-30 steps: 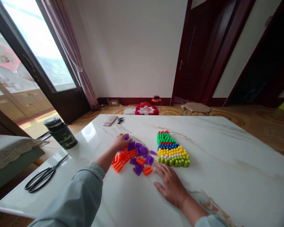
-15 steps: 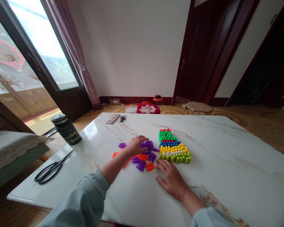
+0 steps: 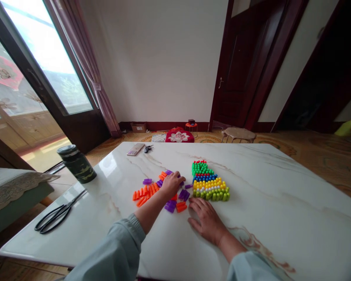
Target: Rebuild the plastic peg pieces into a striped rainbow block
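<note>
My left hand (image 3: 172,184) reaches into a loose spread of small plastic pieces, its fingers curled down on some purple pieces (image 3: 180,180) that it partly hides. Several orange pieces (image 3: 146,190) lie in a row left of it, and a purple pair (image 3: 170,206) lies below it. Palm down on the table, my right hand (image 3: 206,218) is open and holds nothing. Its fingertips are close to an orange piece (image 3: 181,207) and to the lower edge of a block of coloured pieces (image 3: 207,181), ranked in rows of red, green, blue, yellow, white and olive.
The marble-patterned table (image 3: 269,203) carries black-handled scissors (image 3: 57,214) at the left. A camouflage flask (image 3: 77,164) stands near the left edge. A phone (image 3: 135,149) and keys (image 3: 148,148) lie toward the back. A round stool (image 3: 239,134) stands beyond the table.
My left hand has curled and shifted slightly toward the arranged block, uncovering more orange pieces on its left. My right hand stays flat beside the rows. The whole view has shifted a little.
</note>
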The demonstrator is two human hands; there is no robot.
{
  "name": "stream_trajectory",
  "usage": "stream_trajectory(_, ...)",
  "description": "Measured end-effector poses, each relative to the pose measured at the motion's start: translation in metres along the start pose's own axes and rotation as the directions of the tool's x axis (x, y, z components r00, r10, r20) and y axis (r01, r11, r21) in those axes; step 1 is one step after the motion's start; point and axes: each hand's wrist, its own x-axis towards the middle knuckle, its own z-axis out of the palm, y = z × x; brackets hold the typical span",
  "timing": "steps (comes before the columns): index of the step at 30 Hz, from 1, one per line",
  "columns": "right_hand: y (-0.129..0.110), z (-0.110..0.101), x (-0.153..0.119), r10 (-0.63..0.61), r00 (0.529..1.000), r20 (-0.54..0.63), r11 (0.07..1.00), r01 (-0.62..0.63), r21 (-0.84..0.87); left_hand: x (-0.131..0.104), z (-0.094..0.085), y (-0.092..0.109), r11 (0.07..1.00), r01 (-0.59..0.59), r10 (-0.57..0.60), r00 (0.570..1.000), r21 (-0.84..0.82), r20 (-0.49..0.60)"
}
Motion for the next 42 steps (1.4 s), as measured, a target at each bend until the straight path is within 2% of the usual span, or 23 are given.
stream_trajectory(3,0.001,0.001,0.000,-0.009,1.000,-0.012,1.000,0.009,0.003,-0.024,-0.004,0.008,0.997,0.035,-0.041,0.995,-0.068,-0.094)
stream_trajectory(5,0.002,0.002,-0.001,-0.017,0.999,-0.035,1.000,0.018,0.020,-0.048,0.000,0.019,0.972,0.037,-0.084,0.977,-0.232,-0.198)
stream_trajectory(8,0.004,0.004,-0.002,-0.053,0.996,-0.077,0.997,0.057,0.058,-0.085,0.017,0.041,0.892,-0.004,-0.113,0.966,-0.453,-0.232)
stream_trajectory(12,0.005,0.005,-0.002,-0.117,0.985,-0.126,0.989,0.128,0.077,-0.112,0.045,0.064,0.832,-0.007,-0.174,0.946,-0.554,-0.273)
stream_trajectory(15,0.005,0.007,-0.002,-0.129,0.982,-0.135,0.989,0.138,0.054,-0.112,0.055,0.070,0.826,-0.005,-0.189,0.940,-0.563,-0.285)
stream_trajectory(18,0.006,0.009,-0.002,-0.117,0.981,-0.154,0.992,0.124,0.034,-0.109,0.057,0.071,0.847,-0.058,-0.121,0.947,-0.528,-0.297)
stream_trajectory(21,0.009,0.010,-0.005,-0.086,0.978,-0.189,0.993,0.100,0.065,-0.107,0.058,0.069,0.873,-0.098,-0.063,0.949,-0.477,-0.310)
stream_trajectory(24,0.015,0.012,-0.008,-0.014,0.964,-0.265,0.994,0.042,0.100,-0.106,0.063,0.067,0.909,-0.084,-0.073,0.932,-0.408,-0.355)
stream_trajectory(27,0.022,0.014,-0.010,0.153,0.916,-0.371,0.985,-0.110,0.134,-0.105,0.068,0.068,0.935,-0.061,-0.092,0.909,-0.349,-0.407)
stream_trajectory(29,0.027,0.016,-0.010,0.222,0.890,-0.399,0.973,-0.174,0.153,-0.104,0.067,0.070,0.944,-0.056,-0.092,0.902,-0.326,-0.422)
stream_trajectory(32,0.030,0.018,-0.009,0.231,0.863,-0.450,0.970,-0.166,0.180,-0.105,0.060,0.074,0.950,-0.081,-0.056,0.908,-0.303,-0.416)
stream_trajectory(36,0.027,0.014,-0.013,0.243,0.768,-0.593,0.970,-0.185,0.157,-0.109,0.047,0.079,0.947,-0.151,0.034,0.924,-0.284,-0.380)
stream_trajectory(37,0.025,0.013,-0.016,0.229,0.766,-0.600,0.973,-0.195,0.123,-0.110,0.044,0.080,0.945,-0.169,0.056,0.927,-0.280,-0.370)
stream_trajectory(38,0.022,0.011,-0.018,0.205,0.784,-0.586,0.977,-0.197,0.078,-0.111,0.042,0.081,0.944,-0.184,0.077,0.930,-0.275,-0.359)
stream_trajectory(42,0.011,0.008,-0.023,0.074,0.905,-0.418,0.987,-0.125,-0.097,-0.113,0.039,0.085,0.949,-0.202,0.124,0.945,-0.243,-0.303)
